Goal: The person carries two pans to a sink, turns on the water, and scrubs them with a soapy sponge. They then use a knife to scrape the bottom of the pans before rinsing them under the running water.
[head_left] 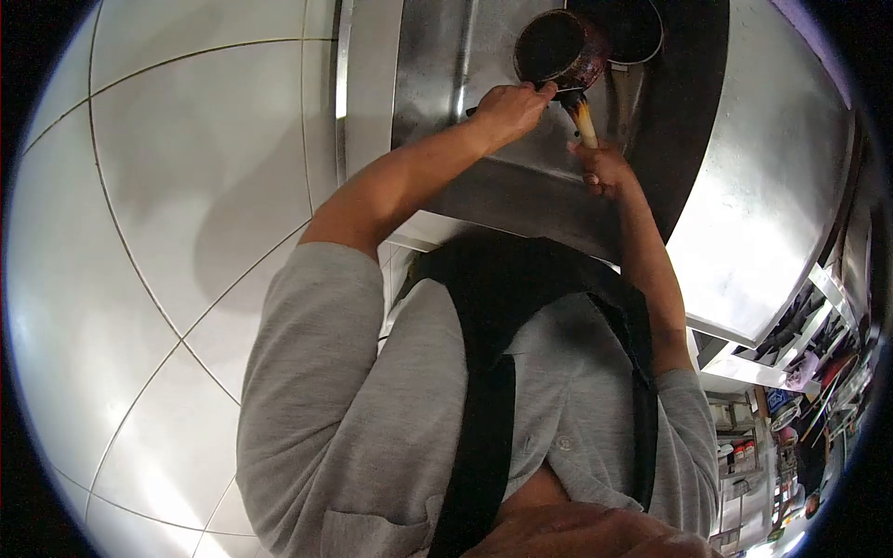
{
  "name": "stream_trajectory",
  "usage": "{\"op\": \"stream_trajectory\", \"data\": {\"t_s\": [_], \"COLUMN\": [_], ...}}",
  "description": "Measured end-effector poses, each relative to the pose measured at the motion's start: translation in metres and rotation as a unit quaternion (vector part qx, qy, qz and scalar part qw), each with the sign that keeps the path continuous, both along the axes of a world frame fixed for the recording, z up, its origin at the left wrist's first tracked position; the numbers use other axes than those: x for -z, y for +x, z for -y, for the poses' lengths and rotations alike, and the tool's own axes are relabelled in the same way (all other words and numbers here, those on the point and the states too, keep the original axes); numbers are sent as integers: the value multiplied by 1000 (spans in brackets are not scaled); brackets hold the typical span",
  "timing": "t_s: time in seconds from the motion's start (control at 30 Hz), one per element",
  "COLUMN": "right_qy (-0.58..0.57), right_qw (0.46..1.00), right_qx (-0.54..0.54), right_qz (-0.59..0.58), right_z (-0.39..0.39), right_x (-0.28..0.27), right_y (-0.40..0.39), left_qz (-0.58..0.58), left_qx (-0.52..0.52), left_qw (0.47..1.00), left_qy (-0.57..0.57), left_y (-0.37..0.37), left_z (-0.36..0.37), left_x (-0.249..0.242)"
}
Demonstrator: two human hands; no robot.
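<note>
A saucepan (pixel 588 58), dark and scorched, is tipped on its side over the steel sink (pixel 507 172), with its black opening facing left. My right hand (pixel 605 169) is wrapped round its pale wooden handle (pixel 584 121), which is burnt near the pan. My left hand (pixel 514 113) is closed at the pan's lower edge. A thin tool runs through its fingers: a dark end (pixel 472 111) sticks out on the left and a bright narrow strip (pixel 569 90) shows against the pan. The tool's exact kind is hidden.
Behind the saucepan is another dark round pan (pixel 642 33) with a bright rim. A steel counter (pixel 753 186) stands on the right, and white tiles (pixel 186 186) cover the left. Cluttered shelves (pixel 744 456) are at the lower right.
</note>
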State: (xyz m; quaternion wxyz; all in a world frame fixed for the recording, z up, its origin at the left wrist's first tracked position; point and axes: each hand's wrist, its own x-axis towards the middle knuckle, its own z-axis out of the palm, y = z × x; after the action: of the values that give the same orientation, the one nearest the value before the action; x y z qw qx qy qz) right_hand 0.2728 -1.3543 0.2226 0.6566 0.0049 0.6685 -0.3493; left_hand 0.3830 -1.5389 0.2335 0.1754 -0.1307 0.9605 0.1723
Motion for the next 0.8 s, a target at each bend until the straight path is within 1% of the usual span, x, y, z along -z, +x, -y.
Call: {"op": "stream_trajectory", "data": {"t_s": [0.1, 0.2, 0.3, 0.33, 0.4, 0.43, 0.53, 0.57, 0.63, 0.67, 0.7, 0.8], "right_qy": [-4, -7, 10, 19, 28, 27, 20, 27, 44, 31, 21, 21], "right_qw": [999, 999, 999, 999, 999, 999, 998, 997, 995, 994, 994, 993], "right_qx": [17, 26, 17, 13, -12, -25, -57, -62, -79, -84, -90, -90], "right_qz": [38, 37, 36, 37, 26, 14, -26, -32, -41, -55, -65, -75], "right_z": [-1, 1, 0, -1, -1, 4, 5, 4, 0, 4, 5, 2], "right_x": [2, -4, -4, -3, -2, -1, -4, 1, 14, 12, 8, 18], "right_y": [7, 3, 4, 3, 6, 1, 1, 0, 3, 0, 1, 0], "left_qz": [21, 3, 47, 47, 48, 22, 89, 59, 68, 69, 105, 117], "left_qx": [65, 56, 44, 53, 65, 81, 89, 83, 102, 112, 99, 121], "left_qw": [996, 998, 998, 997, 996, 996, 992, 995, 992, 991, 989, 985], "left_qy": [-57, -39, -11, -18, -34, -40, -5, -11, -18, -30, -30, 25], "left_y": [-8, -13, -7, -9, -10, -14, -24, -24, -28, -36, -40, -41], "left_z": [20, 21, 1, 5, 22, 30, 8, 10, 25, 37, 26, 30], "left_x": [-9, -2, -3, -4, -6, -1, -21, -20, -17, -22, -30, -13]}}
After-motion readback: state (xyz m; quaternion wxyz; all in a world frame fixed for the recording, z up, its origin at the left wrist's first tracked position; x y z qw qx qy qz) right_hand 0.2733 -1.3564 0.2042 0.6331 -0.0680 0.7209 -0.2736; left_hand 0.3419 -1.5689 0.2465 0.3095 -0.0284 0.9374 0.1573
